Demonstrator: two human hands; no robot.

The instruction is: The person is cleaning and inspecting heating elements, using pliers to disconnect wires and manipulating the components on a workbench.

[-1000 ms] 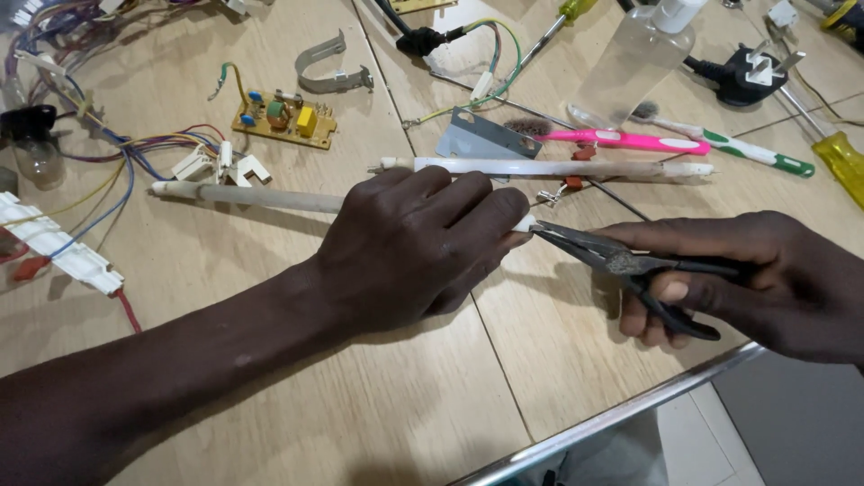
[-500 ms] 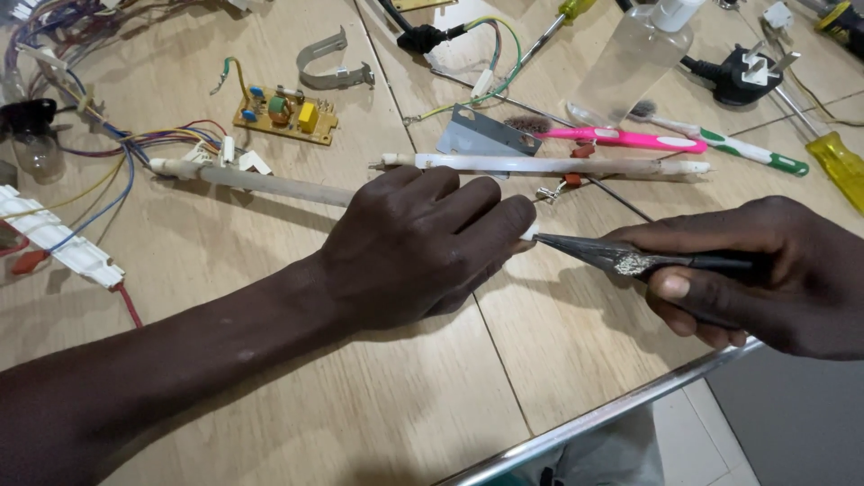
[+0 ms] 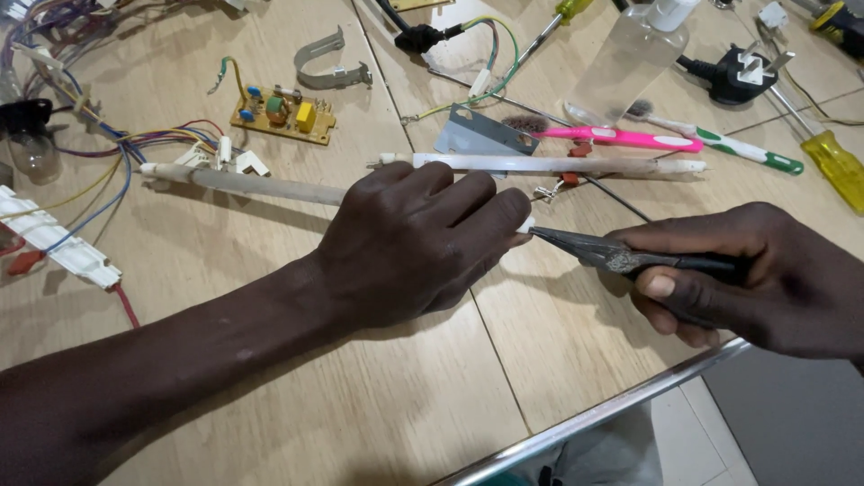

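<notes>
1. Left hand: clenched over the near end of a long pale tube, which lies flat on the wooden worktop and runs out to the left from under the knuckles.
2. Right hand: closed around the dark handles of needle-nose pliers; the thumb presses on the upper handle.
3. Pliers tip: the thin nose points left and meets the tube end just at the left hand's fingertips; whether the tip actually pinches anything cannot be told.
4. Second pale tube: lies on the worktop just beyond the left hand, roughly level, apart from both hands.
5. Pink toothbrush and white-and-green toothbrush: lie just past the second tube.
6. Small circuit board: rests beyond the held tube, near a bent metal bracket.
7. Bundle of coloured wires: spreads over the far left of the worktop, touching the held tube's far end.
8. Yellow-handled screwdriver and black plug: lie at the far right.
</notes>
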